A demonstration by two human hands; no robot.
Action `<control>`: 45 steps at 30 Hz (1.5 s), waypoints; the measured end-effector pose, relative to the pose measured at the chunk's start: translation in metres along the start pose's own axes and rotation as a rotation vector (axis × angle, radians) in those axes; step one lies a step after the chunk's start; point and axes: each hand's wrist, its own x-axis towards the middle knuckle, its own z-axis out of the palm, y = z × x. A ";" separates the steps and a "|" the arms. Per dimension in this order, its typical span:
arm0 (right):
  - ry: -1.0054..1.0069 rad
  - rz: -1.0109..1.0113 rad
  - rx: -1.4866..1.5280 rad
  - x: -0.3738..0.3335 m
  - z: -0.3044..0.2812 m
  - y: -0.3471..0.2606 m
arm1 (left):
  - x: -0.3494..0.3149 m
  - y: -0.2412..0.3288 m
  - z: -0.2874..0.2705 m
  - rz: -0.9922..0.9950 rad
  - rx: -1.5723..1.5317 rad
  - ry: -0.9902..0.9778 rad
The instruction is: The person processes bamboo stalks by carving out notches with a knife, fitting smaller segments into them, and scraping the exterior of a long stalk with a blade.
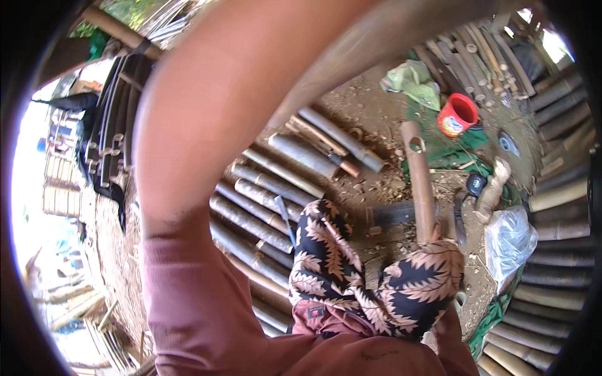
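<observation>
My left arm (188,169), bare below a pushed-up pink sleeve, rises blurred across the left and top of the view. Its hand is out of sight. A blurred brown band (401,47) runs beside the forearm; what it is I cannot make out. My right hand (435,233) shows only as a few fingers at the near end of a brown bamboo tube (419,188), beside my right knee; the knee hides the rest. That tube points away from me and has a hole near its far end. My leaf-patterned trousers (326,250) cover both bent legs.
Bamboo lengths (269,203) lie side by side at the left, and more bamboo (555,276) lines the right. A red bucket (458,114), green cloth (414,81) and a clear plastic bag (509,241) are on the right. Chips litter the dirt ground (376,194).
</observation>
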 end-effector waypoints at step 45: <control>0.085 0.946 0.208 -0.349 -0.020 0.143 | -0.288 -0.159 0.596 -1.258 -0.802 -0.531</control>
